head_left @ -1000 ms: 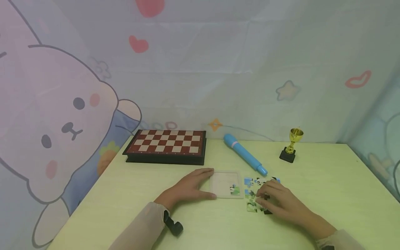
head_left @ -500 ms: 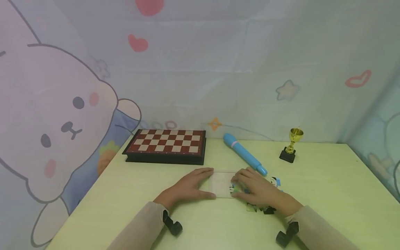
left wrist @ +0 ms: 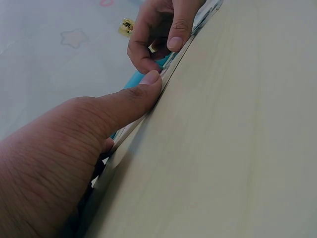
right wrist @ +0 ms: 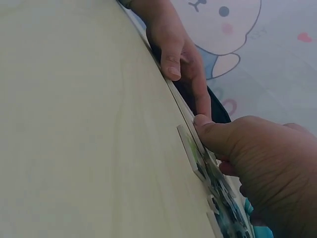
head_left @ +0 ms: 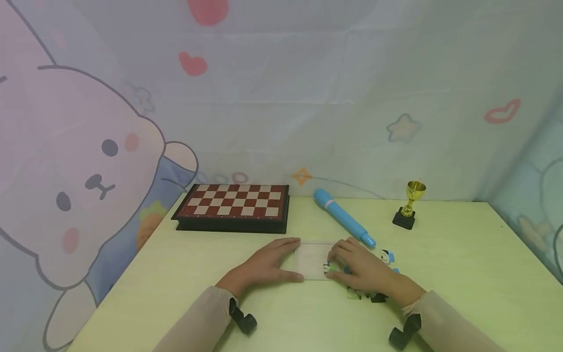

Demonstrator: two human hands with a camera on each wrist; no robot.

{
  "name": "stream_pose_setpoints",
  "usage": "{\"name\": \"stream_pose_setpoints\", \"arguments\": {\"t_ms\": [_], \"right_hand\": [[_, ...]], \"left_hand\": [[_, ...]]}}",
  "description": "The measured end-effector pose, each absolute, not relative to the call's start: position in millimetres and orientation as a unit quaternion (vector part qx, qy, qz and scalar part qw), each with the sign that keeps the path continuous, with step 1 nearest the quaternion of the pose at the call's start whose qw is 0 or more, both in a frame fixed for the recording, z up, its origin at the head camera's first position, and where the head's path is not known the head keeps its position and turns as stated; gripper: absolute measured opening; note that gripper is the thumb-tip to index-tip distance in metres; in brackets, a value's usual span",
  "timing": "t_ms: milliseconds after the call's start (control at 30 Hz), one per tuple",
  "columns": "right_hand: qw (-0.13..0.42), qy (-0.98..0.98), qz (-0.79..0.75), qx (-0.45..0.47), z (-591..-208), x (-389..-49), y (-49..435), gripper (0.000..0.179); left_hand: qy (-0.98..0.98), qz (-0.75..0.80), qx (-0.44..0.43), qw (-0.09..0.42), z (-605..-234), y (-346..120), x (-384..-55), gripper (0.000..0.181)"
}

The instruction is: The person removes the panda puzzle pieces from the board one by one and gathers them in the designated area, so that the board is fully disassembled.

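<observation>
A shallow pale puzzle tray (head_left: 311, 261) lies flat on the table. My left hand (head_left: 269, 264) rests at its left end, the fingers at the far corner and the thumb along the near corner. My right hand (head_left: 362, 266) is over the tray's right part, thumb and bent fingers around a green, white and black puzzle piece (head_left: 327, 268). Whether a piece is between those fingers is hidden. In the left wrist view the right thumb and curled fingers stand apart. Several loose puzzle pieces (head_left: 386, 256) lie to the right, partly under the right hand, their edges showing in the right wrist view.
Behind the left hand sits a folded red-and-white checkerboard case (head_left: 235, 208). A blue marker-shaped tube (head_left: 345, 217) lies slanted behind the tray. A small gold trophy cup (head_left: 410, 205) on a black base stands at the back right. A printed curtain hangs behind the table.
The right hand has moved left from the loose pieces to the tray's right part, and stayed there over the last half second. The left hand has kept its place on the tray.
</observation>
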State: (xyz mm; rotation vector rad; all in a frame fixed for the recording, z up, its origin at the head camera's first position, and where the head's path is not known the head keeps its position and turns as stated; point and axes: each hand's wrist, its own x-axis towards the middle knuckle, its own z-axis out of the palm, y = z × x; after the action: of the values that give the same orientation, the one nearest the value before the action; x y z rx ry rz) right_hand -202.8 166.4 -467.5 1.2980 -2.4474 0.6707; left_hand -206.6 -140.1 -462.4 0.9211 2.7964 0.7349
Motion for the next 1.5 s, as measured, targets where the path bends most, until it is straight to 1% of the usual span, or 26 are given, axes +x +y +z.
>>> {"name": "stream_pose_setpoints", "arguments": {"t_ms": [267, 500, 700, 867, 1133, 1500], "right_hand": [[0.123, -0.858, 0.246, 0.433, -459.3, -199.0, 164.4, 0.030], [0.091, -0.848, 0.282, 0.439, -461.2, -197.1, 166.8, 0.026], [0.106, -0.819, 0.305, 0.475, -462.4, -199.4, 166.9, 0.025], [0.104, -0.820, 0.301, 0.476, -461.9, -199.4, 167.6, 0.024], [0.135, -0.815, 0.300, 0.477, -459.3, -198.4, 168.3, 0.025], [0.129, -0.812, 0.307, 0.479, -458.4, -196.4, 168.6, 0.024]], "left_hand": [[0.920, 0.238, 0.306, 0.051, -459.9, -140.3, -207.7, 0.099], [0.919, 0.248, 0.300, 0.062, -460.5, -140.1, -207.0, 0.100], [0.921, 0.240, 0.302, 0.053, -460.4, -140.3, -205.4, 0.099], [0.921, 0.238, 0.304, 0.054, -460.9, -140.4, -205.4, 0.100], [0.921, 0.240, 0.303, 0.053, -460.0, -138.9, -205.1, 0.097], [0.922, 0.236, 0.303, 0.054, -461.3, -139.6, -205.3, 0.099]]}}
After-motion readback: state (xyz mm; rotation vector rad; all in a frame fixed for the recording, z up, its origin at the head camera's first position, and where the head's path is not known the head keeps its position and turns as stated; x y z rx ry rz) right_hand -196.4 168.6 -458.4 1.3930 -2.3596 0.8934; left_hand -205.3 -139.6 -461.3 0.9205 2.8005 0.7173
